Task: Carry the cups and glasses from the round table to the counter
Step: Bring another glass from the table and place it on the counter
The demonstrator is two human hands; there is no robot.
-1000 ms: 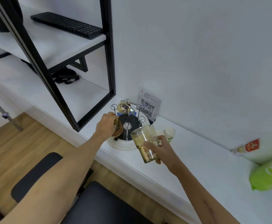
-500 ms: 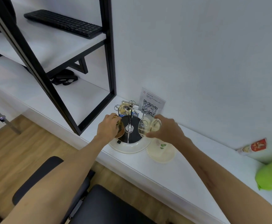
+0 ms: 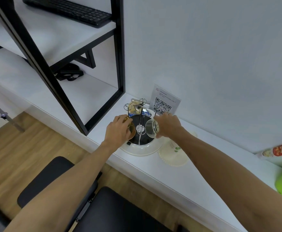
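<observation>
Your left hand (image 3: 118, 129) curls round an amber glass (image 3: 131, 129), tipped over at the left side of the cup rack (image 3: 141, 129) on the counter (image 3: 153, 166). Your right hand (image 3: 167, 125) grips a clear glass (image 3: 152, 129), also tipped, its mouth facing the rack's centre post. Both glasses sit over the rack's dark base and close to its wire prongs, but you cannot tell from here whether either one is already hooked on a prong or only held beside it.

So this pair has reached the counter, and neither glass is let go. One more pale glass (image 3: 133, 106) appears to hang at the back of the rack, just in front of the QR card (image 3: 164, 104), which suggests part of the job is done. The round table is out of view, so nothing here shows how many cups remain there.

What is left, by my reading: seat each glass mouth-down on a free prong, loosen your fingers, then go back for the rest. Mind the two glasses near the middle post; they are close together and could knock. The flat paper plate (image 3: 172, 154) just right of the rack's tray lies under your right forearm, so lift clear of it when you pull away.
</observation>
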